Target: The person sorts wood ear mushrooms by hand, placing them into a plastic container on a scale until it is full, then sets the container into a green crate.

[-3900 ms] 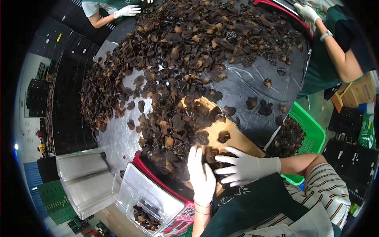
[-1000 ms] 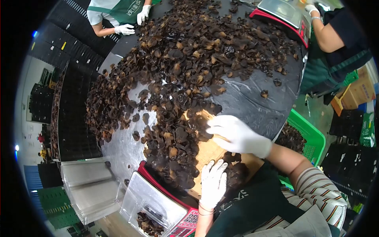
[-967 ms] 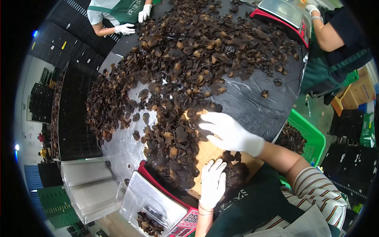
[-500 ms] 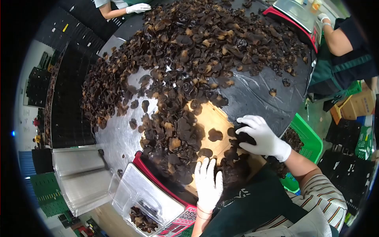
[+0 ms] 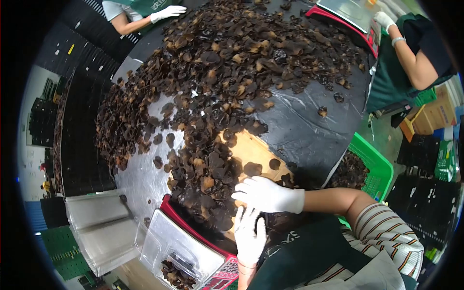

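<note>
A heap of dark brown wood ear mushrooms [image 5: 208,174] lies on and around a light wooden board [image 5: 247,146] in front of me. My right hand [image 5: 268,194], white-gloved, reaches across the board's near part, its fingers stretched left at the heap's edge. Just below it, my left hand [image 5: 250,234] rests with fingers extended upward, the fingertips close to or under the right hand. Both hands look open; nothing shows in them, though the undersides are hidden. Two loose mushrooms [image 5: 252,168] lie on the board beyond the right hand.
A red-edged scale [image 5: 186,241] at lower left carries a clear plastic box with mushrooms [image 5: 176,275]. A green basket [image 5: 379,169] with mushrooms stands right. A larger mushroom pile [image 5: 232,53] covers the far table. Gloved co-workers stand at far left and right, the latter beside another scale [image 5: 345,12].
My right hand has swung left from the board's right side, where it held dark mushrooms, to above my left hand. My left hand has barely moved. The view has shifted slightly.
</note>
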Tool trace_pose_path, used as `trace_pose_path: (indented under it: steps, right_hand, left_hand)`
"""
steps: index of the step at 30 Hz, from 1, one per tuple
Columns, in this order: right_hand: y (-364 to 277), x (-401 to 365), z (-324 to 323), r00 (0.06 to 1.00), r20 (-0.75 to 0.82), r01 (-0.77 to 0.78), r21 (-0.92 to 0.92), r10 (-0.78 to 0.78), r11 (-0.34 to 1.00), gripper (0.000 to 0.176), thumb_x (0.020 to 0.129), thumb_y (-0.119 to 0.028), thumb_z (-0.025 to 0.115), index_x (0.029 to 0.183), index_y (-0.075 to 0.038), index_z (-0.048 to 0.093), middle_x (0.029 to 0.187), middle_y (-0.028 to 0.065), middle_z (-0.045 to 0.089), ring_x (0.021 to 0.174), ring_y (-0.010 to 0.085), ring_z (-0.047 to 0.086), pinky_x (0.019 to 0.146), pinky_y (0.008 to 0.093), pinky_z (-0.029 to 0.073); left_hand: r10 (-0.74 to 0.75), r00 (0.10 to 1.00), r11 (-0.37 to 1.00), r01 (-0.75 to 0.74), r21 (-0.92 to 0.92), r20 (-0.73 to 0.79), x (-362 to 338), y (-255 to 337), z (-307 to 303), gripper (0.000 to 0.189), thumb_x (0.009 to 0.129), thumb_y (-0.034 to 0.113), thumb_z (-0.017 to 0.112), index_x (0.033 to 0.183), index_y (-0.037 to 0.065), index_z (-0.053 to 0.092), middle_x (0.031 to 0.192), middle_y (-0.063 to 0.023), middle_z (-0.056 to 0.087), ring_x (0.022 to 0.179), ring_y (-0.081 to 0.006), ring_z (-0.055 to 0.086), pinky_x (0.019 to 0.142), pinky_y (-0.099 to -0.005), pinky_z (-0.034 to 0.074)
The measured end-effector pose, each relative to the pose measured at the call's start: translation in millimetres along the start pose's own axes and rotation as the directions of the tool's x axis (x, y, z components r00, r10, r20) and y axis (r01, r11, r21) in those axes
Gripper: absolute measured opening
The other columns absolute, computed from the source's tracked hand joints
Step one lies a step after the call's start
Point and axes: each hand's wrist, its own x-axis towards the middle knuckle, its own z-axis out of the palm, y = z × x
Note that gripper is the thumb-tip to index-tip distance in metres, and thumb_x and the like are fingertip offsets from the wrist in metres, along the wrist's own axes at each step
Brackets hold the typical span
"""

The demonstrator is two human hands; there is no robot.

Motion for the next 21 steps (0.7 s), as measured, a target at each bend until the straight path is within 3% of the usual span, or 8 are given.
trace_pose_path:
  steps: [2, 6, 8, 10, 12, 14, 20, 21]
  right_hand:
    - [4, 1, -3, 1.000, -0.011, -0.007, 0.025, 0.007, 1.000, 0.034, 0.083, -0.014, 0.055, 0.115, -0.006, 0.062, 0.106, 0.0102, 0.062, 0.090, 0.0240, 0.059, 0.080, 0.0341, 0.046]
    - [6, -18, -51, 0.932, -0.172, -0.193, 0.509, 0.318, 0.839, 0.019, 0.086, -0.011, 0.055, 0.098, -0.006, 0.068, 0.090, 0.0151, 0.068, 0.081, 0.0293, 0.066, 0.073, 0.0398, 0.052]
    - [21, -39, -83, 0.927, -0.232, -0.179, 0.415, 0.294, 0.892, 0.018, 0.085, -0.010, 0.058, 0.099, -0.006, 0.068, 0.086, 0.0143, 0.067, 0.078, 0.0301, 0.066, 0.072, 0.0371, 0.052]
    - [35, -65, -130, 0.945, 0.021, -0.308, 0.400, 0.327, 0.863, 0.018, 0.083, -0.015, 0.063, 0.096, -0.005, 0.069, 0.085, 0.0132, 0.067, 0.080, 0.0314, 0.065, 0.072, 0.0392, 0.052]
    - [36, -87, -154, 0.938, 0.071, -0.346, 0.113, 0.339, 0.932, 0.020, 0.078, -0.017, 0.068, 0.094, -0.004, 0.069, 0.081, 0.0121, 0.066, 0.080, 0.0312, 0.063, 0.073, 0.0383, 0.050]
    - [33, -92, -150, 0.919, -0.105, -0.385, -0.030, 0.380, 0.923, 0.016, 0.077, -0.016, 0.069, 0.090, -0.005, 0.069, 0.080, 0.0104, 0.064, 0.080, 0.0303, 0.062, 0.074, 0.0381, 0.049]
    - [27, -85, -112, 0.950, -0.159, -0.268, 0.033, 0.270, 0.963, 0.010, 0.077, -0.013, 0.067, 0.086, -0.010, 0.068, 0.080, 0.0051, 0.060, 0.080, 0.0261, 0.058, 0.073, 0.0367, 0.046]
    - [27, -84, -103, 0.956, -0.161, -0.248, 0.010, 0.247, 0.969, 0.009, 0.078, -0.013, 0.066, 0.086, -0.010, 0.068, 0.080, 0.0040, 0.060, 0.080, 0.0250, 0.057, 0.073, 0.0361, 0.046]
  left_hand:
    - [-0.047, 0.999, 0.998, 0.046, -0.038, -0.012, -5, -2, -1, 0.027, 0.088, 0.008, 0.056, 0.112, 0.000, 0.064, 0.121, -0.0213, 0.061, 0.115, -0.0358, 0.056, 0.107, -0.0452, 0.036]
    - [-0.099, 0.991, 0.994, 0.095, -0.045, -0.093, -11, -5, 5, 0.032, 0.086, -0.002, 0.052, 0.117, -0.001, 0.061, 0.128, -0.0227, 0.056, 0.119, -0.0363, 0.053, 0.104, -0.0408, 0.040]
    - [-0.117, 0.985, 0.992, 0.111, -0.051, -0.127, -7, -6, 3, 0.035, 0.084, -0.006, 0.053, 0.118, 0.000, 0.061, 0.124, -0.0215, 0.058, 0.117, -0.0357, 0.055, 0.103, -0.0402, 0.041]
    - [-0.137, 0.982, 0.987, 0.125, -0.097, -0.130, -4, -4, -1, 0.033, 0.083, -0.005, 0.055, 0.116, 0.000, 0.061, 0.119, -0.0199, 0.060, 0.114, -0.0349, 0.056, 0.102, -0.0399, 0.042]
    - [-0.159, 0.972, 0.984, 0.142, -0.110, -0.173, -2, -5, 0, 0.031, 0.082, -0.002, 0.060, 0.113, 0.000, 0.062, 0.112, -0.0182, 0.062, 0.107, -0.0334, 0.058, 0.098, -0.0392, 0.045]
    - [-0.172, 0.967, 0.983, 0.157, -0.095, -0.187, 1, -3, 0, 0.031, 0.081, -0.001, 0.064, 0.112, 0.000, 0.063, 0.109, -0.0174, 0.064, 0.103, -0.0325, 0.060, 0.094, -0.0385, 0.047]
    - [-0.339, 0.917, 0.938, 0.313, -0.148, -0.209, -1, -8, -1, 0.032, 0.076, -0.006, 0.068, 0.107, 0.000, 0.063, 0.099, -0.0133, 0.065, 0.084, -0.0244, 0.061, 0.081, -0.0332, 0.049]
    - [-0.354, 0.918, 0.934, 0.336, -0.124, -0.177, -2, -7, -4, 0.031, 0.080, 0.000, 0.067, 0.111, -0.001, 0.062, 0.107, -0.0167, 0.065, 0.100, -0.0312, 0.061, 0.090, -0.0371, 0.048]
